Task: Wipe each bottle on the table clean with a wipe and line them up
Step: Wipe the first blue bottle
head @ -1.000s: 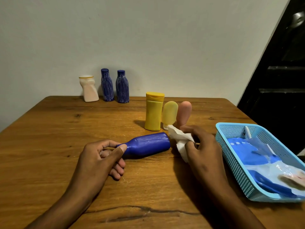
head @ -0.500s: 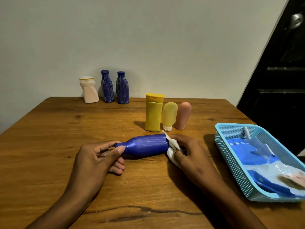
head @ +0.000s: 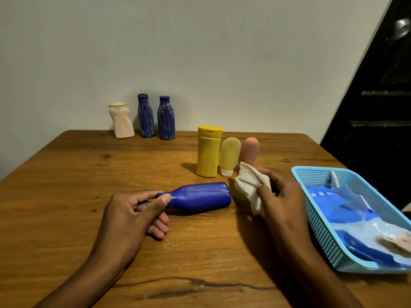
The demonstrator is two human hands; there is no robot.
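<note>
only one bottle down, wipe lifted clear of it

sideways on the brown wooden worktop [head: 66, 185] lies a glossy dark blue plastic bottle [head: 200, 196], its neck pinched between thumb and fingers of the left hand [head: 131, 216]; the cap is hidden inside that grip. the right hand [head: 282, 196] holds a crumpled white wipe [head: 251, 185] bunched in its curled fingers, just beside the bottle's base and not touching it. the wipe covers the foot of a peach soft tube [head: 250, 150], which stands next to a pale yellow tube with a white cap [head: 230, 155] and a tall yellow flip-top bottle [head: 209, 152]. at the far edge stand a cream squat bottle [head: 121, 121] and two blue streaked bottles [head: 155, 117]. a light blue mesh basket [head: 320, 218], cut off at the right, holds blue and clear packets too glossy to identify.
</note>
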